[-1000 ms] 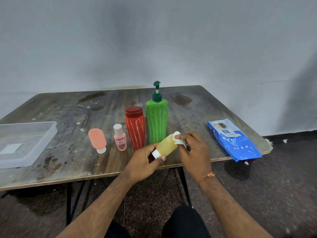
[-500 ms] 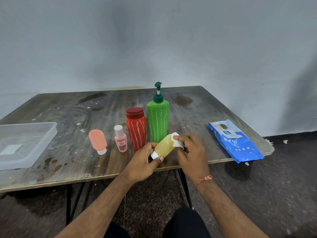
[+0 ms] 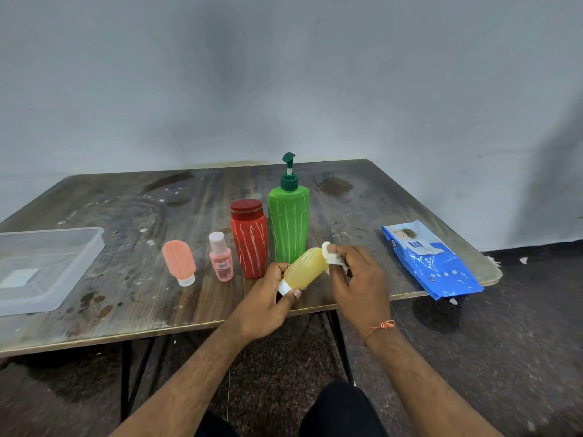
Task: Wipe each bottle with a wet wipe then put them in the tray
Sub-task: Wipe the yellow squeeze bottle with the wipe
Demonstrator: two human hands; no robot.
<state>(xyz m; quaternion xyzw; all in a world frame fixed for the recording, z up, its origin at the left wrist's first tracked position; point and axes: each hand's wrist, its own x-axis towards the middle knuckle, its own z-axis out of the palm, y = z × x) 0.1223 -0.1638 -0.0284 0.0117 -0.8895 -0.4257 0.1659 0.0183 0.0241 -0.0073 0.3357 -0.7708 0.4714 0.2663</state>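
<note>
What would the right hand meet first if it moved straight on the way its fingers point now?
The right hand points up-left with the wipe against the yellow bottle. Going on, it would probably meet the green pump bottle just behind, though depth is unclear from one view.

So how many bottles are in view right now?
5. Four stand on the table: peach tube, small pink bottle, red bottle, green pump bottle. The yellow bottle is in the left hand. None in the tray.
</note>
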